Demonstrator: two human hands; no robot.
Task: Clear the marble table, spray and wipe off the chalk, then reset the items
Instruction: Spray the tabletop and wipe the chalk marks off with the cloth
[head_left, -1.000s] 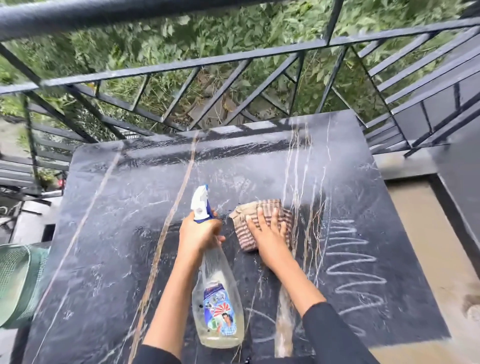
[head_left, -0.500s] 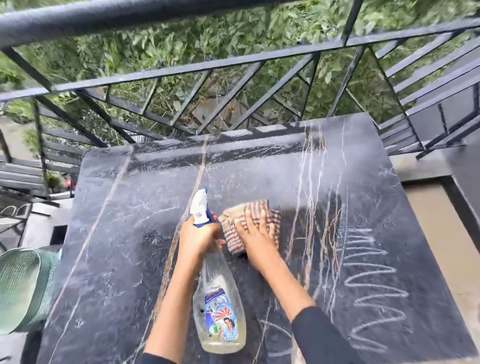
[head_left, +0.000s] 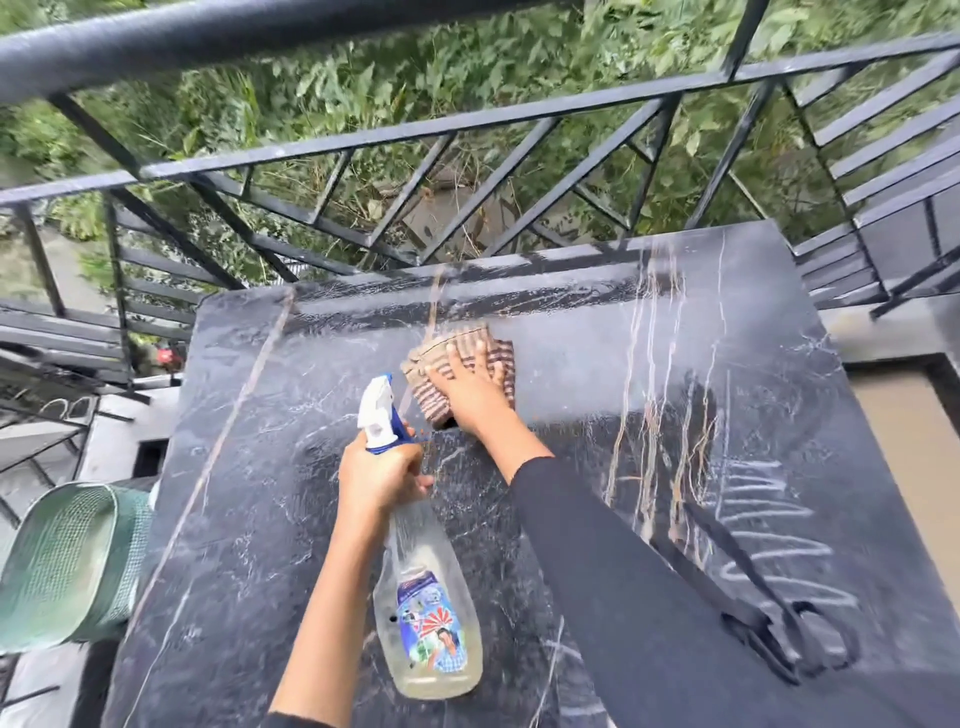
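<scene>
A person's right hand (head_left: 470, 387) lies flat, fingers spread, pressing a folded brown-and-cream striped cloth (head_left: 457, 364) onto a black, white-veined marble worktop (head_left: 753, 364) on a balcony, while the left hand (head_left: 382, 475) is wrapped around the neck of a clear plastic spray bottle with a white-and-blue trigger head (head_left: 423, 613), its nozzle aimed ahead, just left of the cloth. The cloth sits beyond and slightly right of the left hand, toward the far edge by the black metal railing (head_left: 467, 130). White zigzag chalk scribbles (head_left: 774, 535) lie well to the right of both hands, apart from the cloth, and fainter chalk haze shows around the bottle. The wiping step appears to be under way with much of it left: no items rest on the surface, and the heaviest marks look untouched. To do it well, the flat palm should likely keep even pressure so the whole fold bears on the stone, the strokes should overlap and work across toward the zigzags, and a fresh mist there first would probably loosen the chalk rather than smear it. Turning the cloth to a clean face may prevent streaks. A green mesh basket (head_left: 67, 566) sits off the worktop's edge, left of the left hand.
</scene>
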